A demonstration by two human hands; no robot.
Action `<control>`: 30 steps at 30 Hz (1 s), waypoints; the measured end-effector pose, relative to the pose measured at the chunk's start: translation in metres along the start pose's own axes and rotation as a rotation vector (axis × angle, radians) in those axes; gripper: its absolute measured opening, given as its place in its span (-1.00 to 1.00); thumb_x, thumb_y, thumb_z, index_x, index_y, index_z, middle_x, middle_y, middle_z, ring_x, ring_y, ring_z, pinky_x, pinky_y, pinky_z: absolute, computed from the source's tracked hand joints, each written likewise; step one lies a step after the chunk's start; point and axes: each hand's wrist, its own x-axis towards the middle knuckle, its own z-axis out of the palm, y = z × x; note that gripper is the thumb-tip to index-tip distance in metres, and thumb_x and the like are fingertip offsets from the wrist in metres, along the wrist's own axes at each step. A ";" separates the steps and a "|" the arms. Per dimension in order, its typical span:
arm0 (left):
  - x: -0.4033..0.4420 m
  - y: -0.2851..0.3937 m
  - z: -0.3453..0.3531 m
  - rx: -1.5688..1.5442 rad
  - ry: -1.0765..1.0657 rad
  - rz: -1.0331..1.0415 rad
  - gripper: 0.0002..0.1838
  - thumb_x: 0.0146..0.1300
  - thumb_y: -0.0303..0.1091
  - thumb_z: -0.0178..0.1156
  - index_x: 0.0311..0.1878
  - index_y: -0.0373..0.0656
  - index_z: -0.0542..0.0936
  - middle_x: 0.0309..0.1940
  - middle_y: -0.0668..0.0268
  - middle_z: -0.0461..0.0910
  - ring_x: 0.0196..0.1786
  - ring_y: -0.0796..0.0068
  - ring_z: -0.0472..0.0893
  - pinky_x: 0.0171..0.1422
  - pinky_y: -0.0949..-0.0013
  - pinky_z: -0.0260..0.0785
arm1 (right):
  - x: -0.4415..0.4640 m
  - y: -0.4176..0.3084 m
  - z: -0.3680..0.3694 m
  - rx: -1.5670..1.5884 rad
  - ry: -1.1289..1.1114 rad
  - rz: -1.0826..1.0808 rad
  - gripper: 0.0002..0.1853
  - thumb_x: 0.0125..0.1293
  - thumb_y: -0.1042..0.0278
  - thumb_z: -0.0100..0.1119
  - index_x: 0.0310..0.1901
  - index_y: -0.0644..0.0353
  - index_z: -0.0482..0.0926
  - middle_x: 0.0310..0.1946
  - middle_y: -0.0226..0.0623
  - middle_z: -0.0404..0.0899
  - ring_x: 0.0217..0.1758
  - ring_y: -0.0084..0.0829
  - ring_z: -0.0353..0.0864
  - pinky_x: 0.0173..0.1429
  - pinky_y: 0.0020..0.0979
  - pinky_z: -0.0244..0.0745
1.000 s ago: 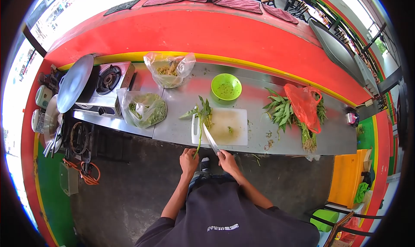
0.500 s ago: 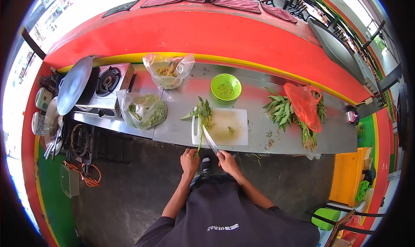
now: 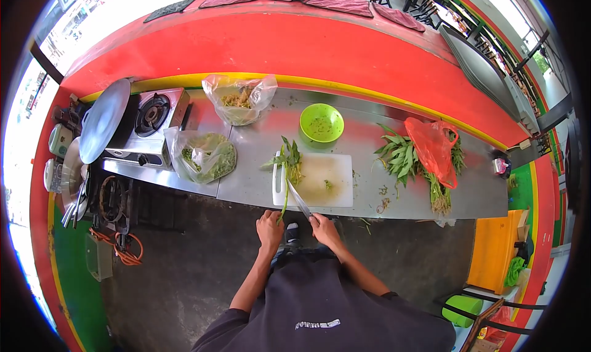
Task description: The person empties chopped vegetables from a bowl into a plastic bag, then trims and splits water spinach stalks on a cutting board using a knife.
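My left hand [image 3: 270,230] is closed round the lower stems of some leafy greens [image 3: 288,161], which look like water spinach. Their leafy tops lie over the left side of a white cutting board [image 3: 341,173]. In my right hand [image 3: 325,230] is a kitchen knife [image 3: 300,201], its blade pointing up and left, close to the stems; whether it touches them I cannot tell. A small heap of cut green bits [image 3: 329,184] rests on the board. Just behind the board stands a lime-green bowl [image 3: 322,123] with some bits inside.
Left on the steel counter [image 3: 252,189] are two clear plastic bags of greens [image 3: 206,158] and scraps [image 3: 239,99], then a gas stove [image 3: 151,121]. To the right, uncut greens [image 3: 400,153] lie partly under a red plastic bag [image 3: 431,149]. A red wall [image 3: 265,44] runs behind.
The knife blade has turned slightly and shifted a little left, nearer the stems. Both hands keep almost the same place and grip.
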 end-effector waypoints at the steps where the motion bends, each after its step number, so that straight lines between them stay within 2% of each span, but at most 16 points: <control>1: 0.000 0.001 -0.001 0.000 -0.001 -0.001 -0.81 0.05 -0.42 0.33 -0.21 -0.07 0.74 -0.33 0.27 0.60 -0.19 0.16 0.65 -0.10 0.08 0.36 | 0.001 0.005 0.003 -0.065 0.046 -0.062 -0.66 0.55 0.12 0.04 0.02 0.24 0.62 -0.60 -0.13 0.61 -0.56 -0.30 0.68 -0.33 -0.24 0.54; 11: -0.004 -0.001 -0.007 -0.009 -0.032 -0.042 -0.82 0.06 -0.40 0.33 -0.22 -0.05 0.74 -0.32 0.27 0.61 -0.19 0.14 0.65 -0.09 0.07 0.37 | 0.003 0.013 0.010 -0.093 0.081 -0.113 -0.66 0.55 0.13 0.05 0.04 0.26 0.61 -0.60 -0.13 0.62 -0.56 -0.30 0.68 -0.34 -0.23 0.54; 13: -0.004 -0.003 -0.008 -0.006 -0.033 -0.048 -0.82 0.06 -0.40 0.33 -0.22 -0.05 0.74 -0.32 0.27 0.61 -0.19 0.14 0.65 -0.09 0.07 0.38 | -0.001 -0.001 0.002 0.067 -0.022 0.044 -0.64 0.55 0.12 0.06 0.07 0.27 0.61 -0.58 -0.14 0.63 -0.56 -0.35 0.67 -0.35 -0.26 0.53; 17: -0.001 -0.002 -0.008 0.034 -0.005 0.005 -0.83 0.06 -0.40 0.34 -0.23 -0.05 0.74 -0.32 0.28 0.61 -0.19 0.17 0.66 -0.08 0.08 0.37 | -0.004 -0.011 -0.002 0.077 -0.053 0.072 -0.62 0.55 0.10 0.06 0.08 0.29 0.61 -0.56 -0.15 0.64 -0.55 -0.39 0.67 -0.35 -0.28 0.52; 23: -0.001 -0.006 -0.005 0.039 -0.006 0.020 -0.81 0.04 -0.41 0.35 -0.22 -0.05 0.74 -0.30 0.29 0.62 -0.18 0.19 0.66 -0.07 0.10 0.37 | 0.000 -0.010 0.002 0.049 -0.067 0.093 -0.63 0.55 0.10 0.06 0.09 0.26 0.61 -0.53 -0.11 0.65 -0.55 -0.35 0.68 -0.34 -0.26 0.52; 29: 0.000 -0.004 -0.012 -0.001 -0.052 -0.025 -0.80 0.05 -0.41 0.37 -0.20 -0.05 0.75 -0.28 0.29 0.63 -0.18 0.17 0.65 -0.08 0.10 0.35 | 0.002 -0.006 0.009 -0.012 -0.025 0.056 -0.66 0.54 0.12 0.06 0.08 0.22 0.62 -0.55 -0.07 0.65 -0.53 -0.25 0.71 -0.33 -0.19 0.54; 30: 0.000 -0.004 -0.012 -0.039 -0.057 -0.044 -0.80 0.06 -0.40 0.37 -0.20 -0.05 0.75 -0.29 0.29 0.64 -0.18 0.15 0.65 -0.08 0.10 0.34 | 0.004 0.002 0.014 -0.057 0.025 -0.003 -0.66 0.54 0.13 0.07 0.07 0.22 0.62 -0.55 -0.08 0.65 -0.53 -0.25 0.72 -0.33 -0.18 0.55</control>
